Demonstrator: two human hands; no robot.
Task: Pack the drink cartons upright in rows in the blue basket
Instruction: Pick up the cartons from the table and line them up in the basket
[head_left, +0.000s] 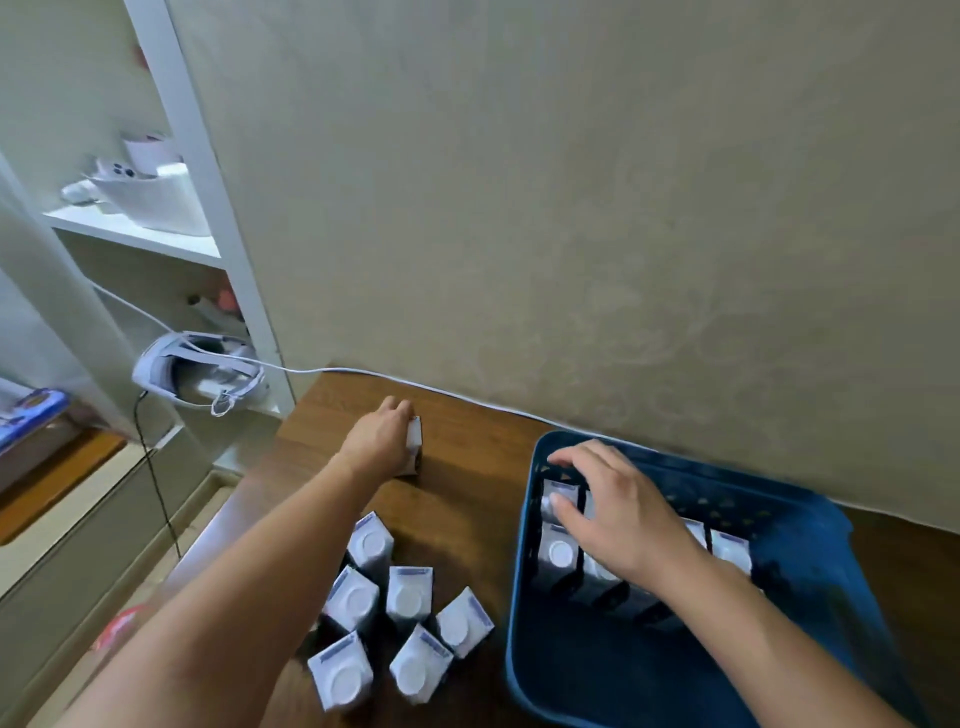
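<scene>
Lone carton (414, 446) under left hand (378, 435)

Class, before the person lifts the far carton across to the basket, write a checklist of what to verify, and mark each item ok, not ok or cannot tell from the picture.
1. Left hand has a grip on the lone white drink carton at the far side of the brown wooden table: ok.
2. That carton stands upright: ok.
3. Blue plastic basket has free floor left on its near side: ok.
4. Cartons already in the basket stand upright in rows: ok.
5. Right hand is out of the basket: not ok, it rests on the packed cartons.
6. Six loose cartons stand clear of the lifting path: cannot tell.
</scene>
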